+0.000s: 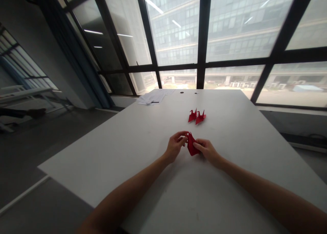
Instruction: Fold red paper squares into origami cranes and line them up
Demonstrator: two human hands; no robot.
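A partly folded red paper crane (192,146) is held between my two hands, just over the white table. My right hand (206,149) pinches its right side, thumb on the near face and fingers behind. At its upper left, the fingertips of my left hand (176,142) are closed at a narrow pointed tip; the exact grip there is too small to make out. Beyond my hands two finished red paper cranes, a left one (192,116) and a right one (200,118), stand side by side with their necks and tails up.
White sheets of paper (152,97) with a dark pen (155,102) on them lie at the table's far left corner. The white table (114,138) reaches to large dark-framed windows (201,39). A blue curtain (68,46) hangs at left, and another table (28,92) stands farther off.
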